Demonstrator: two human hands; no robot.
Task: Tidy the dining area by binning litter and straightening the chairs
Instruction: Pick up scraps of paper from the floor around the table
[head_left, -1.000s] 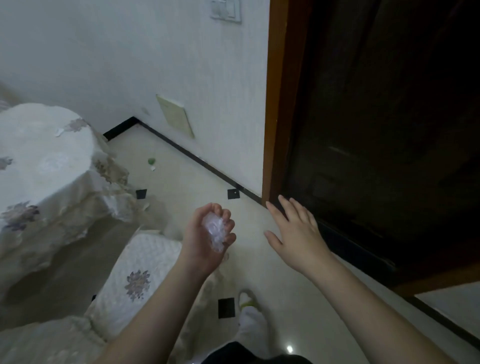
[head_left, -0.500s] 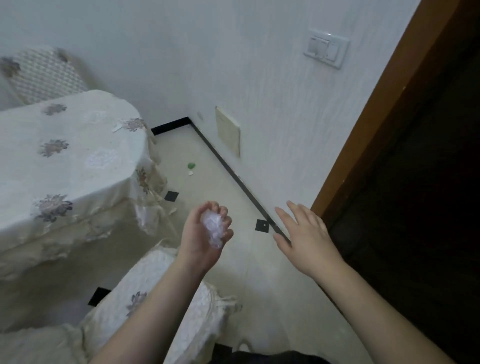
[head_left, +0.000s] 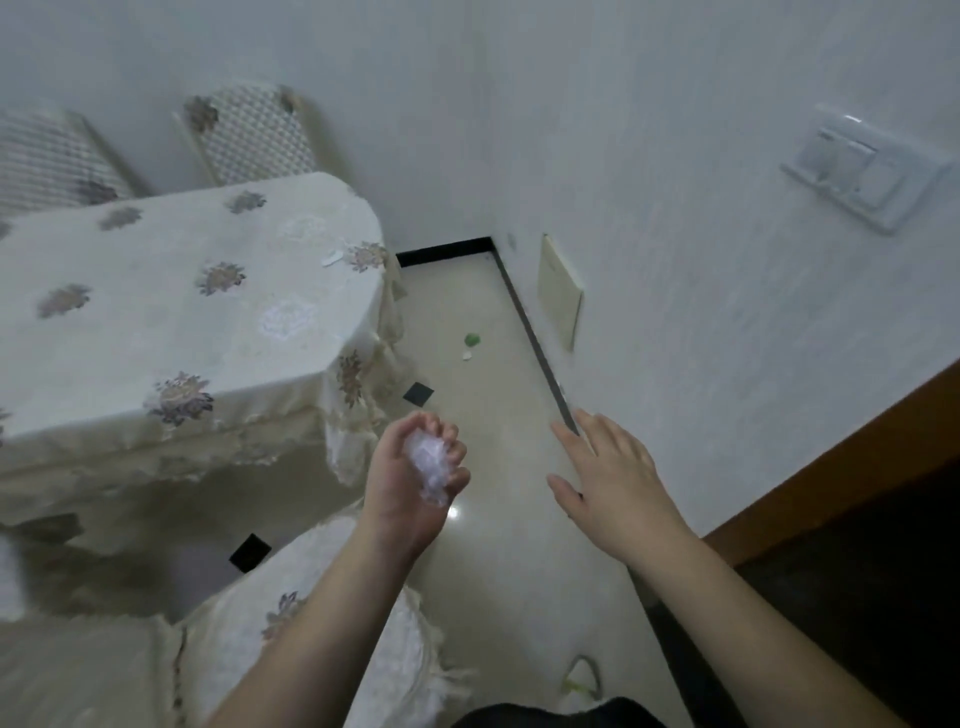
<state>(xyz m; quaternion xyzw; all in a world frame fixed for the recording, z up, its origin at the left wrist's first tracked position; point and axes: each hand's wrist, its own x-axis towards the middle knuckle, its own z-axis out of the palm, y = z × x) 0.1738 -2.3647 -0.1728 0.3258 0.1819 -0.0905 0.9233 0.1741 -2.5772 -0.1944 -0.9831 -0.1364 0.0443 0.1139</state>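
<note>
left hand (head_left: 415, 480) grips crumpled wrapper (head_left: 430, 467), right hand (head_left: 605, 475) open, empty. litter step; next prob. green scrap (head_left: 472, 340) mid-frame on floor (head_left: 498, 441), no bin seen.

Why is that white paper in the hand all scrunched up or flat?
Scrunched up: the white wad bulges, crinkled, between the curled fingers of the left hand.
</note>
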